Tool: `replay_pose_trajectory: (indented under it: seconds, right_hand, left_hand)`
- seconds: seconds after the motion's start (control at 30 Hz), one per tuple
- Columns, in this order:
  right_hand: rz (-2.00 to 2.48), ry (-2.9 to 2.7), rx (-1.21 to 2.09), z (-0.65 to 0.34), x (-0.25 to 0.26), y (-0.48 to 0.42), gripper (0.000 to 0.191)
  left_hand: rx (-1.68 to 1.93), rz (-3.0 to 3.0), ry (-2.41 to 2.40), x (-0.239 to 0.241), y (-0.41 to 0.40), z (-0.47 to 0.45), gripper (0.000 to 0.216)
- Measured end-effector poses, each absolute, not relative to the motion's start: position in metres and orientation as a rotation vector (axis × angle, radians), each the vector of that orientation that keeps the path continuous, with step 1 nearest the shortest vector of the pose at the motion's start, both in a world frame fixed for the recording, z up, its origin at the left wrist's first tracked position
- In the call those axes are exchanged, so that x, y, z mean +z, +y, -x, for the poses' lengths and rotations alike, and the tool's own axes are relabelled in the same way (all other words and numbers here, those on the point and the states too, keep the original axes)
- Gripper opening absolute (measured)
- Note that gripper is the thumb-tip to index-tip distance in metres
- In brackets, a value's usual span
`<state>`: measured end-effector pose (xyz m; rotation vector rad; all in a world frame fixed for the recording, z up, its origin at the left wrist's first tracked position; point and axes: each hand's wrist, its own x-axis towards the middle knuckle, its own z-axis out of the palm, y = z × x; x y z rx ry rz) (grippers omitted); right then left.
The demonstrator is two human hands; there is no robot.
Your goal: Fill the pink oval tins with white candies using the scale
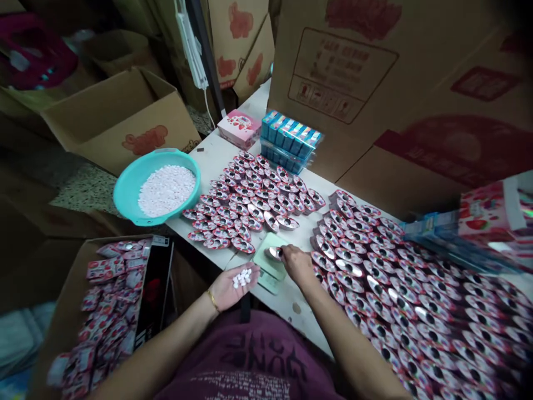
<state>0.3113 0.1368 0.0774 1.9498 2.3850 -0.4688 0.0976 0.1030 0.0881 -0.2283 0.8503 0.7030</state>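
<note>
My left hand (233, 286) lies palm up at the table's front edge, cupping a small heap of white tablets (242, 277). My right hand (296, 262) rests fingers down on a small tin (273, 253) that sits on a pale green scale (271, 264). Rows of several open red-and-silver tins (254, 203) lie beyond the scale. Many more such tins (400, 283) cover the table to the right of my right arm.
A teal bowl (125, 191) of white tablets stands at the table's left end. Blue boxes (290, 139) and a pink box (239, 128) sit at the back. Large cardboard cartons (375, 83) wall the right. A carton of pink packets (108, 300) is at lower left.
</note>
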Motion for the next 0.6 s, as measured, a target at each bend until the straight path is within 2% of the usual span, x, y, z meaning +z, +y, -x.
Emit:
replay_pose_trajectory:
  seconds: [0.13, 0.3, 0.5, 0.6]
  right_hand:
    - [-2.025, 2.556, -0.454, -0.287, 0.082, 0.111, 0.027]
    - [-1.818, 2.776, -0.825, -0.227, 0.096, 0.064, 0.029]
    - [-1.776, 2.616, -1.117, -0.201, 0.081, 0.036, 0.016]
    - [-1.775, 2.605, -1.157, -0.206, 0.083, 0.03, 0.013]
  left_hand:
    - [0.664, 0.179, 0.792, 0.081, 0.103, -0.086, 0.024]
    - [0.59, 0.111, 0.815, 0.067, 0.085, -0.073, 0.021]
    - [0.416, 0.012, 0.745, 0.059, 0.06, -0.053, 0.031]
    - [0.356, -0.013, 0.708, 0.059, 0.059, -0.048, 0.036]
